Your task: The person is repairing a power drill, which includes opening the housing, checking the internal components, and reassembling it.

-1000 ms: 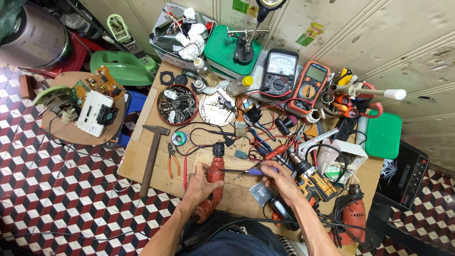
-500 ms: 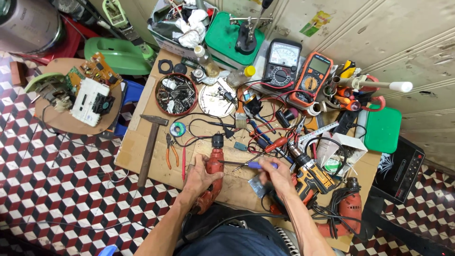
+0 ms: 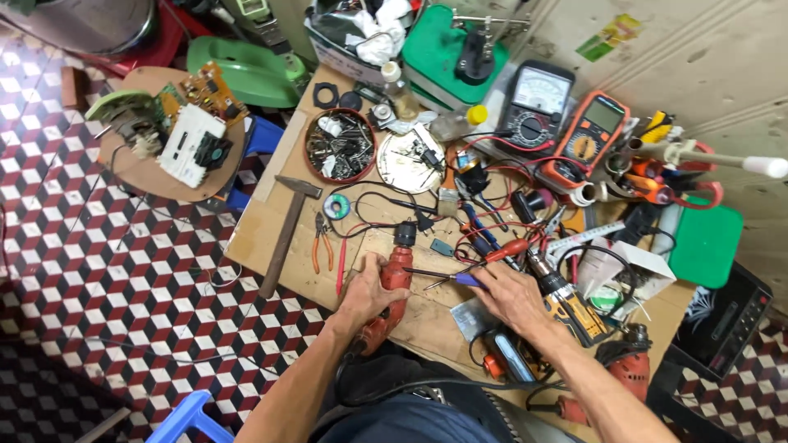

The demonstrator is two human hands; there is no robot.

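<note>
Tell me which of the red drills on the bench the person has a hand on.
The red drill under the left hand, at the bench's near middle. The other red drill lies untouched at the right edge.

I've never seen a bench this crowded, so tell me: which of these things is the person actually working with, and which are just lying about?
In use:
- left hand gripping the red drill
- right hand holding the blue-handled screwdriver, tip at the drill

Lying about:
- hammer
- orange-handled pliers
- round tin of screws
- two multimeters
- second red drill
</note>
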